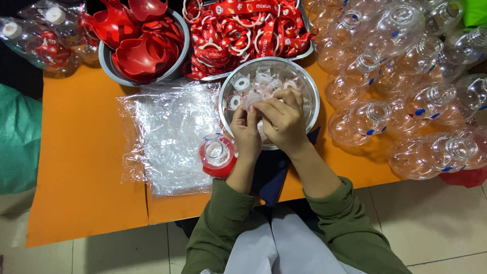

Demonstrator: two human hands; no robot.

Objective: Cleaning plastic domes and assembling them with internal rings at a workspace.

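Observation:
My left hand (246,133) and my right hand (284,121) meet over the near side of a steel bowl (310,86) filled with small white plastic caps (248,83). The fingertips of both hands pinch one small white cap between them. Just left of my left wrist lies a clear plastic bottle with a red collar (217,155), its open mouth facing up. Both forearms wear green sleeves.
An orange table (76,167) carries a crumpled clear plastic bag (170,134), a steel bowl of red plastic parts (142,45), a tray of red straps (243,30) and several clear bottles (406,91) at the right. A green bag (18,137) sits at the left.

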